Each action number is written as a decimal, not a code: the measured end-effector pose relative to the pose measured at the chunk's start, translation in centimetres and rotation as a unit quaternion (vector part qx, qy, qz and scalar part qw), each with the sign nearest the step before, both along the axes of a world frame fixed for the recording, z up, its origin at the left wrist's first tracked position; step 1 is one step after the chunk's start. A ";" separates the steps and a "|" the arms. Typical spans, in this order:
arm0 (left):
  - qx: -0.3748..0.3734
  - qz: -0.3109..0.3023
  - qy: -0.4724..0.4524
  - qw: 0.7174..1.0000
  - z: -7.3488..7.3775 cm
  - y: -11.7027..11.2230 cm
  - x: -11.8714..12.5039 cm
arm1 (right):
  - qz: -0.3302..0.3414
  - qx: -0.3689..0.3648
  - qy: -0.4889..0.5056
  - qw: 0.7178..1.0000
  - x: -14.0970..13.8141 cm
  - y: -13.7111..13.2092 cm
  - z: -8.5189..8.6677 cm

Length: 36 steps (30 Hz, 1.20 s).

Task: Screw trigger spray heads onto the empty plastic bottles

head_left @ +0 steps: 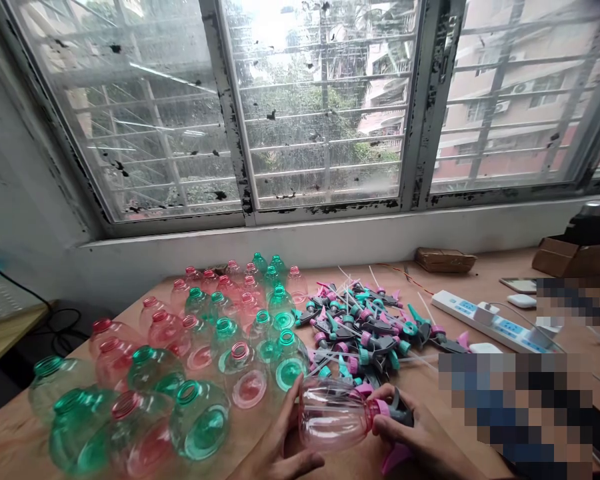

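My left hand (275,450) cups the base of a clear pink plastic bottle (333,417) that lies on its side near the table's front edge. My right hand (413,433) grips a grey and pink spray trigger head (397,410) at the bottle's neck. Both hands are closed around these parts. Just beyond them lies a pile of spray heads (365,327) in pink, teal and grey with thin white tubes. To the left stand several open pink and green bottles (195,347) without tops.
A white power strip (490,320) with a plugged-in adapter lies at the right. A cardboard box (565,257) and a small brown packet (445,260) sit by the wall under the barred window. The wooden table (20,447) reaches the left edge.
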<state>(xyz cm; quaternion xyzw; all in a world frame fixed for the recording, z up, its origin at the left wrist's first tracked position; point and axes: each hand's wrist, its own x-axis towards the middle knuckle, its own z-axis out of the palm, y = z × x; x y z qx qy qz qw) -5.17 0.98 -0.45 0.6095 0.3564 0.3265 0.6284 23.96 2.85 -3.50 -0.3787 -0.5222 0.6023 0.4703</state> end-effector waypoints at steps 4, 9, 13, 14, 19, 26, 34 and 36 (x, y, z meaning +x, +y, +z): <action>0.005 -0.004 0.018 1.000 -0.1 0.2 0.1 | 0.001 0.006 -0.005 1.000 0.1 0.2 -0.4; 0.066 -0.008 0.043 0.997 -0.4 0.4 0.2 | 0.003 0.008 -0.012 1.000 0.2 0.3 -0.5; 0.084 -0.007 0.064 0.994 -0.2 0.3 0.0 | 0.003 0.008 -0.014 1.000 0.2 0.2 -0.3; 0.083 -0.008 0.055 0.995 -0.2 0.2 -0.1 | 0.002 0.010 -0.015 1.000 0.2 0.2 -0.2; 0.060 -0.013 -0.002 0.998 -1.0 0.6 -0.4 | -0.004 0.011 -0.018 1.000 0.2 0.1 0.0; 0.039 -0.030 -0.003 0.999 -0.2 0.2 0.0 | -0.007 0.005 -0.010 1.000 0.2 0.2 -0.1; 0.126 -0.030 0.051 0.990 -1.5 1.3 -0.7 | -0.005 0.003 -0.004 1.000 0.1 0.1 0.0; 0.125 -0.042 0.039 0.990 -1.6 1.3 -0.7 | -0.003 0.002 -0.003 1.000 0.1 0.1 0.1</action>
